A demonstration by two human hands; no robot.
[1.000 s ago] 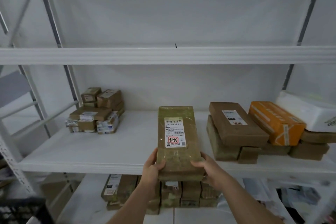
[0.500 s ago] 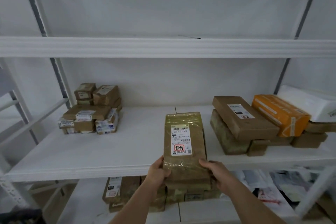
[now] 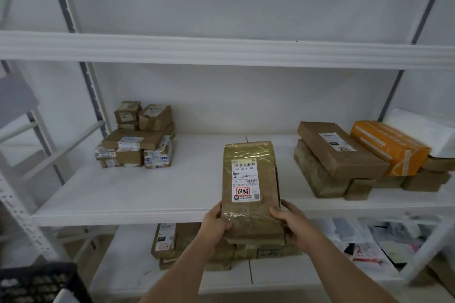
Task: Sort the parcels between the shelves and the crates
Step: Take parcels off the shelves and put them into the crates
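Parcel (image 3: 251,179), flat rectangular cardboard under glossy tape, gripped by left hand (image 3: 218,222) and right hand (image 3: 290,221).

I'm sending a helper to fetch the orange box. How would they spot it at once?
Look at the middle shelf of the white rack, at its right end. The orange box lies tilted on top of the brown parcels there, beside a white package. It is the only orange parcel there.
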